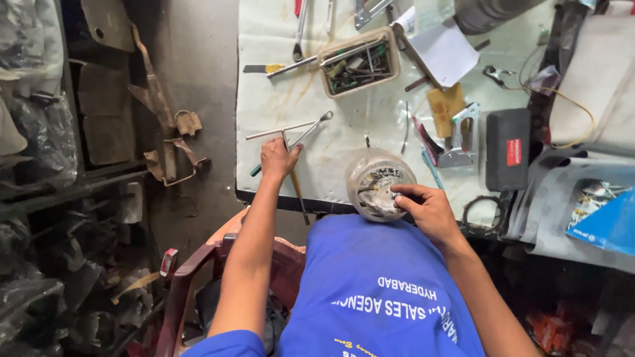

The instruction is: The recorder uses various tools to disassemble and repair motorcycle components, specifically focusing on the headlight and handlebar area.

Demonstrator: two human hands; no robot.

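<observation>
A round grey instrument housing with wires and small metal parts inside rests at the near edge of the white-covered bench. My right hand grips its right rim, fingers reaching into it. My left hand is further left on the bench, closed around the shaft of a T-shaped metal wrench. A wooden-handled tool pokes out below that hand over the bench edge, and a spanner lies right by it.
A tray of small tools, a staple gun, a black case, white papers and a yellow cable lie on the bench. Dark bags and scrap line the floor at left. A brown plastic chair is under me.
</observation>
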